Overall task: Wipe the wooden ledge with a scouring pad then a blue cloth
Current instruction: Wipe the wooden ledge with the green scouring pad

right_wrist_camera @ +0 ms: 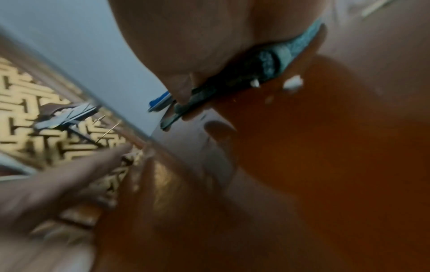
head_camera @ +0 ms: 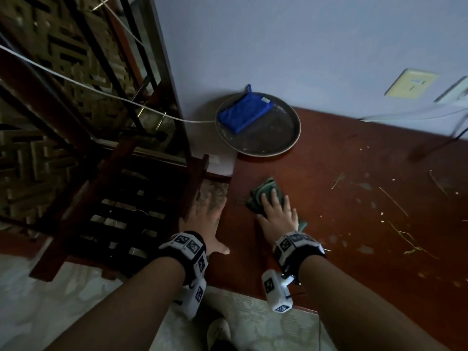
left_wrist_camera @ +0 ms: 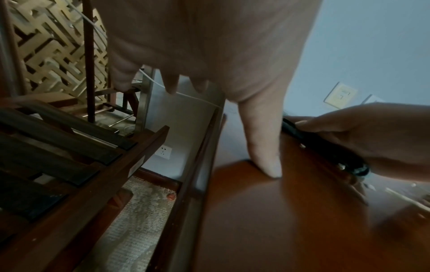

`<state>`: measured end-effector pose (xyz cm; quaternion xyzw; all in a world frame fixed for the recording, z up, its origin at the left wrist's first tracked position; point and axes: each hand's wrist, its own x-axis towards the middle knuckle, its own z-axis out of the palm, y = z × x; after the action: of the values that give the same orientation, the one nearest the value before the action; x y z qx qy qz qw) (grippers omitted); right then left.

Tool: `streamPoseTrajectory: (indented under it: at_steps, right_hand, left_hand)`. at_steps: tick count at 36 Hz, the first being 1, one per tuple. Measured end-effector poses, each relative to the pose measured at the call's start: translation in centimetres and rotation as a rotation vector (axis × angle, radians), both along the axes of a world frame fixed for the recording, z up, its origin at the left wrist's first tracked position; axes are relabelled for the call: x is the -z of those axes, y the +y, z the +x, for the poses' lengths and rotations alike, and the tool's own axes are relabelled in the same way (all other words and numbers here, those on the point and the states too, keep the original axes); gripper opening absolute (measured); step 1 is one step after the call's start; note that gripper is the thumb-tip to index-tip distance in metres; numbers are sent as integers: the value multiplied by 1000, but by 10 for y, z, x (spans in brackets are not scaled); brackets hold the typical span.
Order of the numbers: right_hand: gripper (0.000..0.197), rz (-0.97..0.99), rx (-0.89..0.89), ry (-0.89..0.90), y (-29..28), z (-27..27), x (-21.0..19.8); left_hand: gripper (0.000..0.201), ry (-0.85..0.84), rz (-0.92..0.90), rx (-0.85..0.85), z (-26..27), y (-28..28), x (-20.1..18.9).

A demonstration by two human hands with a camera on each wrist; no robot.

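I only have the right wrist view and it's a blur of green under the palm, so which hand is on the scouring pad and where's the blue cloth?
Observer: The right hand presses flat on the green scouring pad on the wooden ledge.
Operator: And the cloth?
Observer: The blue cloth lies folded in a round metal tray at the ledge's far corner, against the wall.
Operator: What's the other hand doing?
Observer: The left hand rests over the ledge's left edge, thumb on top, holding nothing.
Operator: Any dirt left?
Observer: Yes, straw bits and pale specks lie to the right of the pad.
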<state>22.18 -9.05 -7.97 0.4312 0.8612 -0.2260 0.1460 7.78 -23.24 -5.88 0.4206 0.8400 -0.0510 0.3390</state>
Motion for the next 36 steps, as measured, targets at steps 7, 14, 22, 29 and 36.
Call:
streamPoseTrajectory:
  at_steps: [7, 14, 22, 29, 36]
  right_hand:
    - [55, -62, -369, 39, -40, 3, -7]
    - [47, -431, -329, 296, -33, 17, -14]
    - [50, -77, 11, 190, 48, 32, -30]
    - [73, -54, -172, -252, 61, 39, -27]
    - [70, -106, -184, -301, 67, 35, -29]
  left_hand:
    - [130, 136, 116, 111, 20, -7, -6]
    - [124, 102, 172, 332, 55, -13, -12]
    - [81, -39, 122, 485, 74, 7, 4]
    - [64, 0, 52, 358, 49, 28, 9]
    - [56, 15, -4, 182, 45, 59, 10]
